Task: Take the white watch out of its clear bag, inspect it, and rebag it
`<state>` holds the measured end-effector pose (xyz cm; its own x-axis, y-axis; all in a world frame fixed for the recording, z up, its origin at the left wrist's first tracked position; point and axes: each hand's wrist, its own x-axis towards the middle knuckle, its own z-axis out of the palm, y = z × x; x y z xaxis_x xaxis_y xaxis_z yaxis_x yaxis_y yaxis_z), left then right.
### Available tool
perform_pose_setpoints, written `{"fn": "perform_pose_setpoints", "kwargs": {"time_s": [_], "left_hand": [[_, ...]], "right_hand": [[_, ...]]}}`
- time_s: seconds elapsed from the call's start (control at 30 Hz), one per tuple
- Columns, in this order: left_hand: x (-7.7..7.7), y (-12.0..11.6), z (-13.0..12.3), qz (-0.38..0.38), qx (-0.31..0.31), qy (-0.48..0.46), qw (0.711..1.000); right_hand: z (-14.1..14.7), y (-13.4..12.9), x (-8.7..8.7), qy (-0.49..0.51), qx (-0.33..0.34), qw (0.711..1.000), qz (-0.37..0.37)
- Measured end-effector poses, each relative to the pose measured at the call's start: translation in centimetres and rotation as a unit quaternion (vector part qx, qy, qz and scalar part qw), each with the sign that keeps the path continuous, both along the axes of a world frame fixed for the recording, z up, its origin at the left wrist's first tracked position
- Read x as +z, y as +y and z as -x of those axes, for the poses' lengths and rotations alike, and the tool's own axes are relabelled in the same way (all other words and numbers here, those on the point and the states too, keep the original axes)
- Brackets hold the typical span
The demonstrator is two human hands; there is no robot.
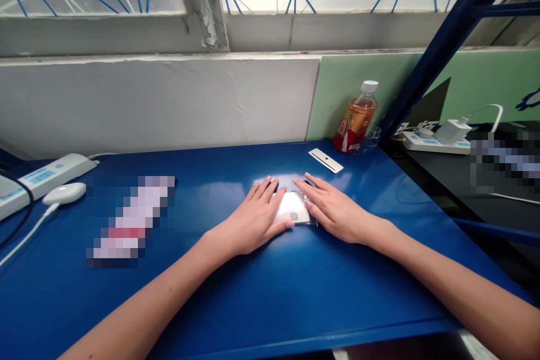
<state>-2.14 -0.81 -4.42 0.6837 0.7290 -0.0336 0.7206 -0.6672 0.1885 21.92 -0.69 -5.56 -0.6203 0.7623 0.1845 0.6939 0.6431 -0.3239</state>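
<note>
- so the small flat white packet in clear plastic (298,202) is lying on the glossy blue counter (253,306); call that the middle of the clock, with 12 on the wall side
- left hand (255,218) is spread flat over its 9 o'clock edge, thumb along the 6 o'clock side. right hand (337,208) comes in from 3, fingers stretched and a bit apart. neither is curled round it, and tbh I can't tell how hard either one presses
- looks to me like steadying or flattening it. if so, I'd pin it with the left and stroke lightly towards 3 with the right, so the plastic doesn't bunch
- that surface is shiny, so I'd guess thin film skates on it. push down more than sideways
- the little grey printed square (294,216) near 6 is a handy marker for getting it straight imo
- mind the narrow white card with a dark line (331,164) at 1 o'clock; the white-capped bottle of reddish-amber drink (355,118) is further out that way, so short strokes
</note>
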Motion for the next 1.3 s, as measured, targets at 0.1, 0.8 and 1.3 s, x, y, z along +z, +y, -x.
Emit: {"fn": "perform_pose_setpoints", "kwargs": {"time_s": [0.1,0.8,1.3], "left_hand": [[0.1,0.0,-0.2,-0.001,0.002,0.012,1.000],[0.2,0.2,0.0,-0.001,0.003,0.001,1.000],[0.7,-0.1,0.5,-0.045,0.016,-0.028,0.998]], "right_hand": [[-0.1,0.1,0.2,-0.004,-0.002,1.000,0.017],[-1.4,1.5,0.6,0.033,0.033,0.999,-0.019],[-1.7,1.8,0.7,0.065,0.035,0.996,-0.053]]}}
